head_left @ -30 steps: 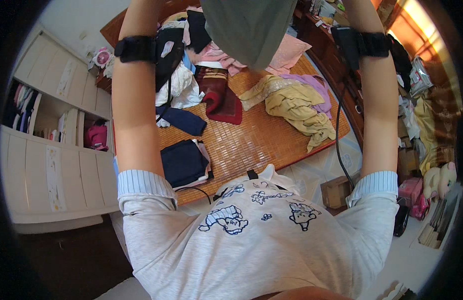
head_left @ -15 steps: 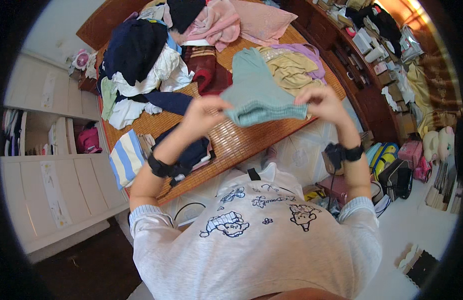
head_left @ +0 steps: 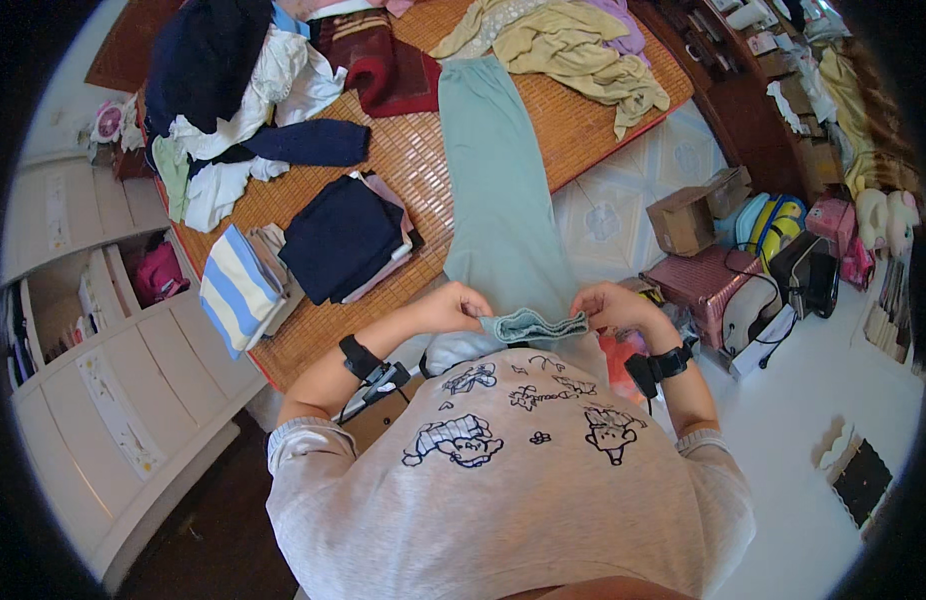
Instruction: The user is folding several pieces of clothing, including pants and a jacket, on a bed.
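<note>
A pair of light green pants [head_left: 503,190] stretches lengthwise from the woven mat toward me. Its gathered elastic waistband hangs past the mat's near edge, close to my body. My left hand [head_left: 453,307] pinches the left end of the waistband, and my right hand [head_left: 615,306] pinches the right end. Between them the band droops a little in folds. The leg ends lie on the mat beside a crumpled yellow garment [head_left: 568,55]. To the left of the pants sits a folded dark navy stack [head_left: 343,238], with a folded blue-and-white striped cloth [head_left: 240,285] next to it.
The woven mat [head_left: 413,150] covers a bed. A heap of dark and white clothes [head_left: 208,70] lies at its far left, near a dark red cloth [head_left: 388,70]. White cabinets [head_left: 103,370] line the left. Boxes [head_left: 683,220] and bags [head_left: 783,225] stand on the right.
Both hands have come down and toward my body, still holding the waistband. The green pants, bunched up before, now lie stretched out. My view has shifted nearer the bed's front edge.
</note>
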Tool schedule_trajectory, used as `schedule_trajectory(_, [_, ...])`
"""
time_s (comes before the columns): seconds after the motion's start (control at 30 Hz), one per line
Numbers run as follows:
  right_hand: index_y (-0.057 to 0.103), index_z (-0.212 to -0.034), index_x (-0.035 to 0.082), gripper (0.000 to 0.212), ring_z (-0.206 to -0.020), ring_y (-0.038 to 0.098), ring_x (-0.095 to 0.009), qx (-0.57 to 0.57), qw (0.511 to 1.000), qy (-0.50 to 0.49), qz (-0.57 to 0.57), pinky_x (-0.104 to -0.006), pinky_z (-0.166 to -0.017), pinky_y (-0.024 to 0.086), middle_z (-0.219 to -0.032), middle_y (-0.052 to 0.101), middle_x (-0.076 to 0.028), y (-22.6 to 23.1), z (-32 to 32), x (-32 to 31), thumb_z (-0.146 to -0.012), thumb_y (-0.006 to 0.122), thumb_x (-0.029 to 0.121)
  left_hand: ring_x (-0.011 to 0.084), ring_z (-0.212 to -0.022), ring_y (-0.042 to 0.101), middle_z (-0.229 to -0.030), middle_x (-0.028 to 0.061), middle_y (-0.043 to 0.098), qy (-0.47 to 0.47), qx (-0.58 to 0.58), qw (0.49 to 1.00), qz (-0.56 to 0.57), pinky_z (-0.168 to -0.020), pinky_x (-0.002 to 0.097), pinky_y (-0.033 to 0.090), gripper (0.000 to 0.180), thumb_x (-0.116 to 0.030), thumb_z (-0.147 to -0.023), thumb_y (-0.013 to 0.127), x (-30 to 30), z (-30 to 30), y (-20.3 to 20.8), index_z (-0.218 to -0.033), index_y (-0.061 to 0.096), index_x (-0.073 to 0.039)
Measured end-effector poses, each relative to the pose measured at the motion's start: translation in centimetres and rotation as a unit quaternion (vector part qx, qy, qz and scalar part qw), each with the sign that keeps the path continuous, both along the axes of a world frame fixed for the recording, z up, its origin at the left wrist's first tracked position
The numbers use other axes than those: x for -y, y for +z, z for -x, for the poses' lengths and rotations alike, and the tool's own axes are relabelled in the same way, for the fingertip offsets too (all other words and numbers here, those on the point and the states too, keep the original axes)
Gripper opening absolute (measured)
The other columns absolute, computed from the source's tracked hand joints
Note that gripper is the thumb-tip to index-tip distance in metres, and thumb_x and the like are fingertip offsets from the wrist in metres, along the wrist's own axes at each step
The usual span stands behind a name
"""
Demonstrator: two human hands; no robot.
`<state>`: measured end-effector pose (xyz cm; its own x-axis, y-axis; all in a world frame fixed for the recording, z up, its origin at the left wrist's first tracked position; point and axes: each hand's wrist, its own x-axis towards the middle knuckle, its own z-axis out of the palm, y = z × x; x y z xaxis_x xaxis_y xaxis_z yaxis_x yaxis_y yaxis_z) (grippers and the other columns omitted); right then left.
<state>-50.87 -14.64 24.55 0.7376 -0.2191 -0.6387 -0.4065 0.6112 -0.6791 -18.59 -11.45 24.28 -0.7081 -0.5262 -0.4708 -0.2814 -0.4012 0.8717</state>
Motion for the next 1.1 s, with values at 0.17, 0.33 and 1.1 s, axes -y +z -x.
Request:
schedule_trajectory(0.17, [0.056, -0.098, 0.0, 0.034, -0.075, 0.055, -0.009, -0.016, 1.0, -0.012, 0.017, -0.0232, -0.069, 0.046, -0.081, 0.059, 0.0, -0.8, 0.0, -1.4, -0.067, 0.054, -0.014, 0.0053, -0.065, 0.054, -0.073, -0.0004, 0.061, 0.036, -0.021, 0.999, 0.006, -0.06, 0.0205, 0.044, 0.018, -0.001, -0.071, 0.063, -1.1, -0.3, -1.3, -0.089, 0.063, -0.002])
schedule_trajectory(0.33, [0.054, -0.102, 0.0, 0.035, -0.085, 0.055, -0.011, -0.026, 0.988, -0.141, 0.058, -0.0248, -0.074, 0.047, -0.093, 0.058, -0.002, -1.6, -0.7, 1.3, -0.07, 0.051, -0.013, 0.0032, -0.059, 0.046, -0.066, -0.0031, 0.057, 0.146, -0.002, 0.989, 0.027, -0.053, 0.0194, 0.038, 0.019, -0.009, -0.071, 0.067, 0.4, -0.7, -3.0, -0.088, 0.063, -0.003])
schedule_trajectory(1.1, [0.044, -0.106, -0.004, 0.055, -0.09, 0.053, -0.025, -0.325, 0.83, -0.32, 0.32, -0.0328, -0.077, 0.043, -0.1, 0.053, -0.017, -33.7, -7.4, 14.8, -0.063, 0.072, 0.016, 0.0299, -0.106, 0.045, -0.115, 0.0215, 0.045, 0.412, 0.375, 0.82, 0.13, -0.089, 0.0376, 0.037, 0.069, -0.017, -0.057, 0.075, 14.1, -4.2, -29.9, -0.114, 0.042, 0.003])
